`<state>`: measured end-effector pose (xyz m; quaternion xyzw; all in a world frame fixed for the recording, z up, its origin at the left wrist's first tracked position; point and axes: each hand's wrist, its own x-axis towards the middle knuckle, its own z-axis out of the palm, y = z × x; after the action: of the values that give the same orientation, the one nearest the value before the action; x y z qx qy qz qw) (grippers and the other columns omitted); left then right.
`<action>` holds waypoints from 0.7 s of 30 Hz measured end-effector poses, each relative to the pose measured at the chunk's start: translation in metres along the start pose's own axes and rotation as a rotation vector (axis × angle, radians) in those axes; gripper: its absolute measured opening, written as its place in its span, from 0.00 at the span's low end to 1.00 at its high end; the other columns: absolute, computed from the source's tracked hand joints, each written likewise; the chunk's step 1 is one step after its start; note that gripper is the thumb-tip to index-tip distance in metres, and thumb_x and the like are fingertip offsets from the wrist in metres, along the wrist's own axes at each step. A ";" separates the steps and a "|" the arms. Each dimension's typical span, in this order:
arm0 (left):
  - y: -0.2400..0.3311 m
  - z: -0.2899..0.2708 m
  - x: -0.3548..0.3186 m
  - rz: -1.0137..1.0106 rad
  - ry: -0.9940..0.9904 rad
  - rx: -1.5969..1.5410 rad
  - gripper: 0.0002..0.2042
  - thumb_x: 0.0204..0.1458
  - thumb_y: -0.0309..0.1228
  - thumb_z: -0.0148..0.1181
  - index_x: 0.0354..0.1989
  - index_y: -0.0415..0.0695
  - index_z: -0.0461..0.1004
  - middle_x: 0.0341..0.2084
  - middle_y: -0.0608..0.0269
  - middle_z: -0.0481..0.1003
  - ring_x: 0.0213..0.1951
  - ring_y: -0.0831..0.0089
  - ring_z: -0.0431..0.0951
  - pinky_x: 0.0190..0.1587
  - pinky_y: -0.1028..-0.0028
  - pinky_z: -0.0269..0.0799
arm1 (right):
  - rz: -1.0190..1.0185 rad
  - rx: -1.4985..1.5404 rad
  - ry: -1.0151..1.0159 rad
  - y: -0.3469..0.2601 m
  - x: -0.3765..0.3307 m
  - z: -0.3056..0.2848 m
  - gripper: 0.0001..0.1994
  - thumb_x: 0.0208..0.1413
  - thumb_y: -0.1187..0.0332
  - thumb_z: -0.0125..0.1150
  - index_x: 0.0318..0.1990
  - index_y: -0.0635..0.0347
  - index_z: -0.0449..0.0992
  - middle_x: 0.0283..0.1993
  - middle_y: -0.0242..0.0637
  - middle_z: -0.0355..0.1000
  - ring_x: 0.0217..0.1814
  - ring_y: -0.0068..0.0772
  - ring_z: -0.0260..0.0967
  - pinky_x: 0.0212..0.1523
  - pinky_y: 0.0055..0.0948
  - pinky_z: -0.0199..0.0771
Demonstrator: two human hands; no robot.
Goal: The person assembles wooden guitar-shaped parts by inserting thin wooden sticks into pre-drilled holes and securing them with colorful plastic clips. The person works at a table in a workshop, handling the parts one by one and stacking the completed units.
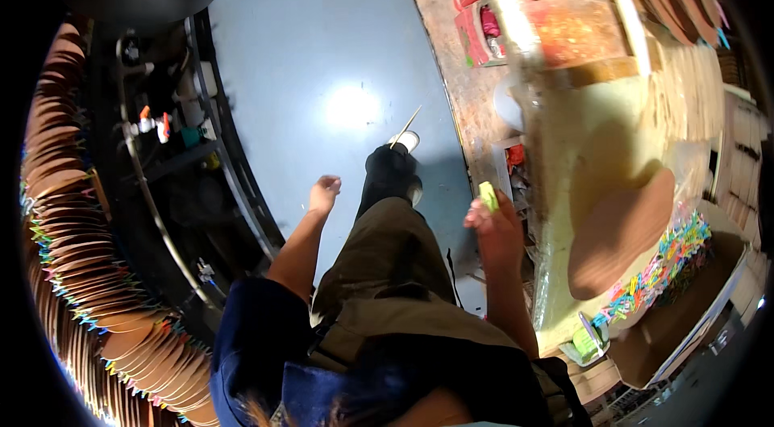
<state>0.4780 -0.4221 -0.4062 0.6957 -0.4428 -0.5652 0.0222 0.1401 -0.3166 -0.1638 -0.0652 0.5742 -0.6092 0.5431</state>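
Note:
My left hand (325, 194) hangs over the floor beside my leg. Its fingers are loosely curled, and I see nothing in them. My right hand (496, 224) is closed on a small yellow-green piece (488, 196), which sticks up past the fingers beside the bench edge. To the right of that hand, a flat brown sole-shaped piece (622, 235) lies on the pale bench top (556, 266). Beyond it are many small coloured clips (657, 270) by an open cardboard box (681, 334).
Rows of brown flat pieces (64, 185) with coloured clips line the left, near a dark metal rack (222, 133). A thin stick (405, 127) shows by my shoe (409, 139) on the grey floor (322, 40). A small green tray (587, 340) sits at the bench's near end.

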 end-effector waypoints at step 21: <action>-0.058 0.301 0.354 0.276 -0.038 1.011 0.13 0.45 0.40 0.59 0.36 0.47 0.74 0.37 0.58 0.76 0.45 0.63 0.73 0.47 0.64 0.64 | 0.545 0.313 0.784 0.291 -0.037 -0.221 0.15 0.54 0.62 0.54 0.48 0.57 0.71 0.36 0.36 0.74 0.34 0.32 0.71 0.38 0.34 0.71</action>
<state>0.2589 -0.4727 -0.8169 0.5443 -0.7483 -0.2851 -0.2501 0.1704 -0.0778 -0.4407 0.4033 0.6329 -0.5027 0.4290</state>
